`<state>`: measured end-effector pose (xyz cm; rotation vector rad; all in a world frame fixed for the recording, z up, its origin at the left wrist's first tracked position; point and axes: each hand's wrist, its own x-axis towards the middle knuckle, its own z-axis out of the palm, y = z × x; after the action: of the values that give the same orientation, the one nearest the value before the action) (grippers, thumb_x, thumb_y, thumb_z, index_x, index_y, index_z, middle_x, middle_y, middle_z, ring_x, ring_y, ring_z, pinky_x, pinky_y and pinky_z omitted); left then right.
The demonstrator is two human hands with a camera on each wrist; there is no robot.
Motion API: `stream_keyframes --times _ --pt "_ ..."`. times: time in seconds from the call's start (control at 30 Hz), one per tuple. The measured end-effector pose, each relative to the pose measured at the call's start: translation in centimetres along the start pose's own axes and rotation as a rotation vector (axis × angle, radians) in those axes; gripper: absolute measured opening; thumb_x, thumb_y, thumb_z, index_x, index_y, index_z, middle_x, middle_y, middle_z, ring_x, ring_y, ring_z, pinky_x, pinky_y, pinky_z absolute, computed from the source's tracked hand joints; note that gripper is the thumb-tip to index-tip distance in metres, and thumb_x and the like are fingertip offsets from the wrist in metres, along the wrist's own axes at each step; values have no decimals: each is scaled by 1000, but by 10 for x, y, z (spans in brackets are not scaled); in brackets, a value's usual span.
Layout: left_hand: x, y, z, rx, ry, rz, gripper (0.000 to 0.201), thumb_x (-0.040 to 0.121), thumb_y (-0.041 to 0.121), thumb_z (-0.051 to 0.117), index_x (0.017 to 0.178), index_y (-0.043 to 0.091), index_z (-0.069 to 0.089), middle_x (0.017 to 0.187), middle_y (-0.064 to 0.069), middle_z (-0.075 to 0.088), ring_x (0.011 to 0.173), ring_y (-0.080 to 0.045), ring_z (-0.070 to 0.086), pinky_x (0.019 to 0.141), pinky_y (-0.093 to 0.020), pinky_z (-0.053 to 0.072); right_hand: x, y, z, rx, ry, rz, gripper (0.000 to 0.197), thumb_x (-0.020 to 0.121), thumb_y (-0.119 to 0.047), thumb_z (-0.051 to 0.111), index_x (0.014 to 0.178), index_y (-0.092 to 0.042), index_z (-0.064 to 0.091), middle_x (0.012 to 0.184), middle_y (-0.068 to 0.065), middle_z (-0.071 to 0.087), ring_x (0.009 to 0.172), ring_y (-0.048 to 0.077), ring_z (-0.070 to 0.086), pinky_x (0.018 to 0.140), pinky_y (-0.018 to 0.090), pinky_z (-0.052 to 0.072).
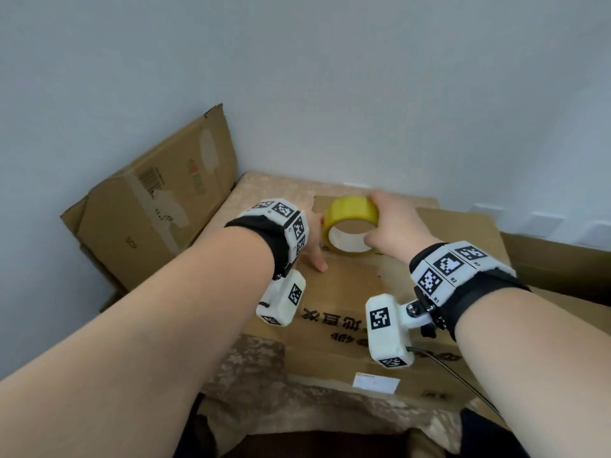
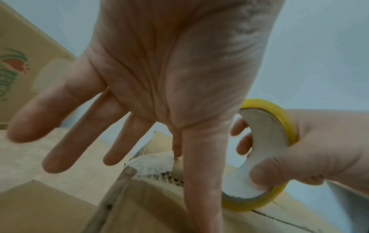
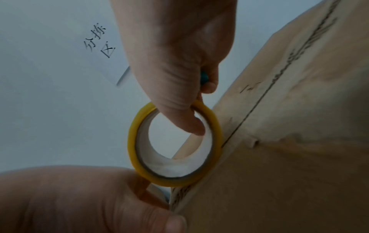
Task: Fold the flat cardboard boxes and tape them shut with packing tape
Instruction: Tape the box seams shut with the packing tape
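Note:
A brown cardboard box (image 1: 347, 292) with printed characters lies on the table in front of me. My right hand (image 1: 380, 223) grips a yellow roll of packing tape (image 1: 350, 219) at the box's far edge, thumb inside the core (image 3: 191, 124) and fingers around the outside. A small green object (image 3: 204, 78) is tucked in the same hand. My left hand (image 1: 315, 256) is just left of the roll, its fingers (image 2: 60, 141) spread and straight, its thumb (image 2: 201, 181) pressing down on the box top (image 2: 60, 205). The roll (image 2: 267, 141) touches the box edge (image 3: 289, 173).
Flattened cardboard (image 1: 158, 206) leans against the white wall at the left. More cardboard (image 1: 555, 259) lies to the right. The table (image 1: 258, 365) has a patterned cover. A white label (image 1: 375, 381) is stuck on the box's near side. A paper with handwritten characters (image 3: 99, 41) hangs behind.

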<state>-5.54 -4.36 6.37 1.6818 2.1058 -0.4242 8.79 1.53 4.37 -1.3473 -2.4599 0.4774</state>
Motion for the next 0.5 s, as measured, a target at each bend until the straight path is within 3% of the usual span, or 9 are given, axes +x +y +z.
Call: stream_keyframes --times 0.2,0.27,0.37,0.5 --pt "29 12 7 129 -18 -89 120 55 59 83 149 23 18 146 -4 41 125 -33 48 102 -50 41 -12 22 -1 -27 -21 47 20 78 -16 62 92 -19 48 87 1 50 83 26 51 67 30 41" --pt "34 16 8 193 0 -120 123 55 59 83 149 21 14 146 -4 39 125 -33 48 101 -47 42 -14 24 -6 -36 -9 45 19 78 -15 60 93 -20 50 88 1 51 83 26 52 66 30 40" --pt "33 20 11 240 16 -143 107 63 48 83 145 17 21 140 -6 46 117 -31 53 93 -42 47 -17 36 -16 -48 20 52 22 76 -15 58 97 -20 53 93 4 58 91 30 58 68 32 43" --pt "37 22 10 296 2 -199 104 64 46 83 145 17 25 134 -9 50 112 -31 55 90 -43 49 -23 56 -32 -131 80 52 35 80 -19 56 115 -20 55 106 8 59 102 33 57 72 34 43"
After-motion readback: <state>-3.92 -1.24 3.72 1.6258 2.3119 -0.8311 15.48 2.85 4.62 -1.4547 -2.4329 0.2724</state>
